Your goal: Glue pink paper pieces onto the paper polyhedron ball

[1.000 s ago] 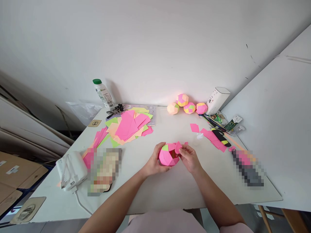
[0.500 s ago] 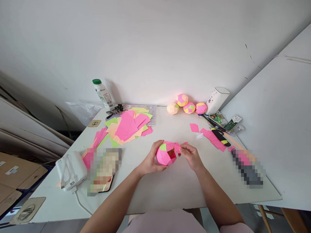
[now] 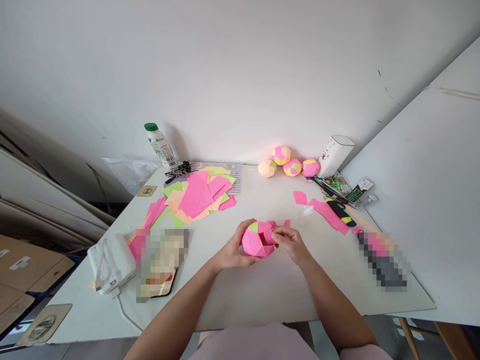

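Observation:
A pink folded-paper ball [image 3: 253,243] with one green patch is held above the table. My left hand [image 3: 234,248] wraps round its left side, thumb below and fingers on top. On the ball's right a dark opening shows its inside. My right hand [image 3: 291,242] pinches a pink paper flap [image 3: 268,235] at the edge of that opening. Behind the right fingers a small piece of pink paper [image 3: 287,223] shows; whether it joins the ball I cannot tell.
Several finished paper balls [image 3: 281,155] rest against the wall. Coloured paper sheets [image 3: 197,195] are piled at the left, near keys [image 3: 179,171] and a bottle [image 3: 162,146]. A phone [image 3: 163,265] and a white charger [image 3: 111,262] lie nearer. At the right is a utility knife [image 3: 340,212].
My right hand has moved slightly left with the pink flap, bringing it in over the ball's opening, which now looks smaller. My left hand keeps its hold.

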Demonstrator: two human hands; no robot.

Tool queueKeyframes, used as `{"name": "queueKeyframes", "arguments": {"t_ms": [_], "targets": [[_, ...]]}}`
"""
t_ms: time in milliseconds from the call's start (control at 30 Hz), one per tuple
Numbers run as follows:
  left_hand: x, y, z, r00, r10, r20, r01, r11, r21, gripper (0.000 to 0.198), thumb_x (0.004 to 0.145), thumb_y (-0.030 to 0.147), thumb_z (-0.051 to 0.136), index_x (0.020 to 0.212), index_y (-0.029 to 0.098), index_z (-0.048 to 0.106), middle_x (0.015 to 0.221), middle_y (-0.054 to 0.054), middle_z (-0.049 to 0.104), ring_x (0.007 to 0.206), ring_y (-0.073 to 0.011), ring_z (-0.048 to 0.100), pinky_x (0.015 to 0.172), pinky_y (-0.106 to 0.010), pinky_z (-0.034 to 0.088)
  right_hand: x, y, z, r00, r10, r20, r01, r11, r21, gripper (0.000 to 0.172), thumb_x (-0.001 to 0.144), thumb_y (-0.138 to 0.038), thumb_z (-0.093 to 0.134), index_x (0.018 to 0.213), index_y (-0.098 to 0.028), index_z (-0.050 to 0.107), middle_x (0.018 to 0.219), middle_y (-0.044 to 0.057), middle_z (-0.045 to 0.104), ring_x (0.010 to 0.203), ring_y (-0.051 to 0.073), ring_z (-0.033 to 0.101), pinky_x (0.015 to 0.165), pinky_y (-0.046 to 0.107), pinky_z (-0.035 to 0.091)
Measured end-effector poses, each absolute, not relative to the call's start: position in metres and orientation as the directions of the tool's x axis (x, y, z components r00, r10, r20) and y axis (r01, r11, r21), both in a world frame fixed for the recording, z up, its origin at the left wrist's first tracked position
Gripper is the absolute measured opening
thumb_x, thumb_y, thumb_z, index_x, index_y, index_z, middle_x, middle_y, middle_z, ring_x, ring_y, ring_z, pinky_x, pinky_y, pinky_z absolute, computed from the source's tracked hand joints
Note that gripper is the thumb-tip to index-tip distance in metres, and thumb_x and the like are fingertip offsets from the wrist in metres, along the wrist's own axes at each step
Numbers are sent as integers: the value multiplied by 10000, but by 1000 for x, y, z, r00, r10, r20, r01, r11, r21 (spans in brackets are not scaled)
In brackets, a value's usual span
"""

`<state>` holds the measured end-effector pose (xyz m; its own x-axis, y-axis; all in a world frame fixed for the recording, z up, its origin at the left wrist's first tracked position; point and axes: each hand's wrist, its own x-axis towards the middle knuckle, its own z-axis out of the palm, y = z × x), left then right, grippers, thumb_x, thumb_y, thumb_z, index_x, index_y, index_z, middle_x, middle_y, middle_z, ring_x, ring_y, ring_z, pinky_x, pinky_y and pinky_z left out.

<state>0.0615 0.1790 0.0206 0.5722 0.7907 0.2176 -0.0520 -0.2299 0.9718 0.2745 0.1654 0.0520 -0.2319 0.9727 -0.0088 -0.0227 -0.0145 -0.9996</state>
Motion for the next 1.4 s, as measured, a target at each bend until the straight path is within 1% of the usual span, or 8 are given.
{"name": "queueKeyframes", "arguments": {"t_ms": [133,300,567,833,967,1133,1300,1400], "targets": [[62,177,22,599,787,149,-72,-133,989,957,659,302,772,1416,294,187,1323,-123,397,1139,-290,490,833,-393,519,273,164,53,-228,973,-13,-22,-19,-1000,258,765,-397,663,598,-209,606,599,-3,483,614,142,437,577,286,387],[61,177,22,598,791,128,-59,-116,991,959,649,308,778,1414,299,201,1353,-127,365,1148,-298,484,806,-380,529,273,165,54,-234,972,-14,-28,-21,-999,261,753,-391,673,583,-205,605,595,-8,494,600,137,438,571,286,383],[62,178,15,551,801,233,-19,-267,963,921,660,323,762,1403,276,219,1414,-124,283,1260,-334,375,968,-445,444,272,164,48,-180,983,-32,-198,-68,-978,228,780,-425,658,708,-209,635,679,-4,563,679,148,507,661,294,417],[63,181,16,551,786,282,35,-359,933,910,664,338,751,1402,265,224,1375,-116,298,1265,-331,348,1039,-490,363,273,161,53,-266,962,-58,-160,-104,-982,274,830,-459,597,727,-210,551,669,-35,472,635,117,422,626,265,349],[63,181,14,547,779,307,53,-398,916,917,662,332,754,1403,274,218,1368,-116,294,1267,-341,338,1042,-514,343,274,159,55,-286,956,-71,-153,-119,-981,264,844,-464,579,771,-210,570,703,-26,516,659,121,461,659,277,372],[64,181,12,539,788,297,52,-384,922,910,671,350,750,1403,270,216,1356,-117,305,1253,-338,356,1021,-514,368,274,158,54,-290,956,-30,-213,-95,-972,250,866,-453,555,803,-212,581,804,11,607,814,164,560,782,327,423],[64,181,12,540,790,289,47,-371,927,899,682,379,744,1401,268,216,1359,-120,310,1256,-337,362,1020,-512,369,274,159,56,-268,962,43,-228,-19,-974,229,881,-431,535,811,-219,586,833,23,639,872,180,583,863,365,427],[64,181,13,539,798,269,47,-347,937,902,678,361,748,1399,273,214,1352,-118,306,1260,-338,357,1014,-511,374,274,158,56,-241,967,80,-217,26,-976,211,884,-419,534,825,-225,593,844,26,637,885,182,577,856,358,437]]}}
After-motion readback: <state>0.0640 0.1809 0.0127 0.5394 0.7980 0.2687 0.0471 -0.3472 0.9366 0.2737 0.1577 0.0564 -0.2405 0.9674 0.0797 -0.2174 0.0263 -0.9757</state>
